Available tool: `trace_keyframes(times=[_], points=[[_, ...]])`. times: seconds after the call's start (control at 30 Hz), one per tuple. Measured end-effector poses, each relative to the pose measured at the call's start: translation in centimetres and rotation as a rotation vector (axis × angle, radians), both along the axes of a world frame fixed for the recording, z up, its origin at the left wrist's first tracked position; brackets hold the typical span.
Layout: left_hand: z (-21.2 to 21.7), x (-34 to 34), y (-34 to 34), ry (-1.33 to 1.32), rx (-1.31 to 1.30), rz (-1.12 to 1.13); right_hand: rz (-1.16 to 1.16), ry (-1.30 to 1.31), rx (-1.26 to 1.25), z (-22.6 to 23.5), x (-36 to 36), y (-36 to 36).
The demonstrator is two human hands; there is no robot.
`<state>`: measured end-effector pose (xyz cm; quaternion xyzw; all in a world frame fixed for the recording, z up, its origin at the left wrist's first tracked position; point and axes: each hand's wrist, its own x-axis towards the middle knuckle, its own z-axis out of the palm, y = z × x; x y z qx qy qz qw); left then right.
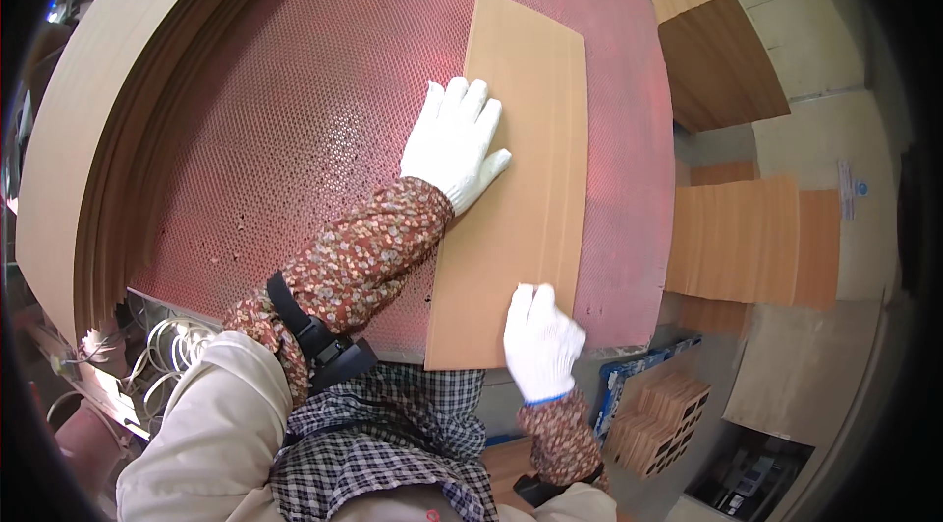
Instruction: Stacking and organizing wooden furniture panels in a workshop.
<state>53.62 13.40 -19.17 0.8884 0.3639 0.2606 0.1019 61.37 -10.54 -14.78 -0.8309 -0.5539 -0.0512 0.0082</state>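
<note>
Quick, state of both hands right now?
Left hand: open, laid over the wood-grain panel's left edge.
Right hand: fingers bent, at the panel's near right corner; can't tell whether it's gripping.

The panel [530,188] looks like smooth, matt wood. The desk [324,60] has a textured, meshlike surface, glossy in patches. The gloves [450,144] are matt knitted cloth; the apron [383,434], woven cloth.
</note>
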Motion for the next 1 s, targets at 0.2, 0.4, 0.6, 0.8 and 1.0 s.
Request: trace_keyframes(times=[0.2,0.4,0.6,0.8,1.0], points=[[0.1,0.0,1.3,-0.043,-0.024,0.003,0.13,-0.028,0.021,-1.8,8.0,14.4],[0.4,-0.1,2.3,-0.007,-0.166,-0.015,-0.017,0.053,-0.051,-0.4,12.6,29.4],[0.0,0.1,3.7,-0.028,-0.207,-0.026,0.032,0.018,-0.081,-1.4,17.0,39.3],[0.1,0.5,4.6,-0.049,-0.237,-0.025,0.026,0.029,-0.115,-1.3,20.4,45.7],[-0.1,0.3,4.5,-0.089,-0.216,-0.032,0.032,0.03,-0.06,-1.4,20.7,46.4]])
